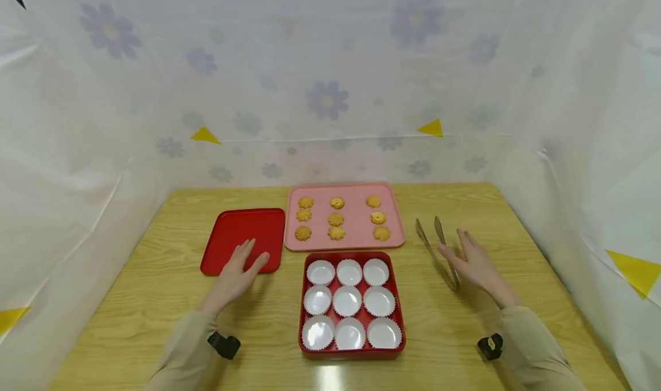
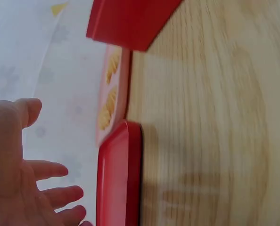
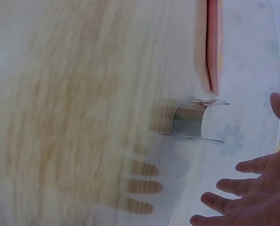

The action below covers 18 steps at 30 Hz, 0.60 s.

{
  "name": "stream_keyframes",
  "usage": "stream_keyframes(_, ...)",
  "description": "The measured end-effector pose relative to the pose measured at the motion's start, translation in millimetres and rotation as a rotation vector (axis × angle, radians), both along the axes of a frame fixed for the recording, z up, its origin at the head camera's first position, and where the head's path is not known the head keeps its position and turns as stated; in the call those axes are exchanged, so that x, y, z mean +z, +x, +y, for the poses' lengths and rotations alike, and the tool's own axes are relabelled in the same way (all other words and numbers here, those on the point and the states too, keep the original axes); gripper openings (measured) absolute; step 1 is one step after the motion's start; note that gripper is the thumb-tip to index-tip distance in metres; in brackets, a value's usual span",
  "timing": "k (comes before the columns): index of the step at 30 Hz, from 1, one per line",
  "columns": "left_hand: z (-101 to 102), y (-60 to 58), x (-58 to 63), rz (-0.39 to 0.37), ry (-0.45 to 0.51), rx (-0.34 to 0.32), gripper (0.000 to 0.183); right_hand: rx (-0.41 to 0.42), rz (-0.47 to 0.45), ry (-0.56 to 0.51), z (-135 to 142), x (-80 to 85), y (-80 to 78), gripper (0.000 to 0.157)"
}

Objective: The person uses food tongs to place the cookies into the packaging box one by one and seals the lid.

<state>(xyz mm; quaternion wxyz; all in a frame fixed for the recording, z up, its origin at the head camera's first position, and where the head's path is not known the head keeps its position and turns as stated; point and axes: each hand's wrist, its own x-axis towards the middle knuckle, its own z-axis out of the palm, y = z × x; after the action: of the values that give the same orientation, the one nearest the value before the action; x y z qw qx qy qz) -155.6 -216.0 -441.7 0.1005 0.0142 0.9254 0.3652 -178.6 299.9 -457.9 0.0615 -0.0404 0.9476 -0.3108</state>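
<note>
My left hand hangs palm down by the near right corner of the red tray, fingers extended, thumb spread away, grip free; the left wrist view shows it off the table. My right hand is likewise extended and unladen, raised just beside the tongs, thumb toward them, its finger shadows on the wood. Tongs lie on the table, arms apart in a narrow V, bend toward me, tips pointing away. Tan sleeve on each arm, a black device at each wrist. Between my hands, nearest me: red box, holding nine white cups, three rows of three, pleated rims. Just beyond it, the pink tray, its left edge close against the red one; contact there I cannot tell. On the pink: nine golden cookies, three loose columns, some swirled, some ridged like flowers. Past the table's far edge, a white sheet with faded purple and green flowers, yellow pennants strung across it.
</note>
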Motion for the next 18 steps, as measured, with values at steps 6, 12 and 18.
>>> stream_keyframes(6,19,8.6,5.8,-0.008,0.045,-0.012,0.076,0.000,-0.020,0.001,-3,3.8,-0.7,0.091)
stream_keyframes(12,39,16.6,9.6,0.004,0.093,-0.007,0.068,0.001,-0.014,0.060,-7,3.5,-2.8,0.086)
stream_keyframes(18,58,22.3,9.9,-0.020,0.180,-0.003,0.056,0.001,-0.058,0.097,-13,2.6,-5.9,0.084)
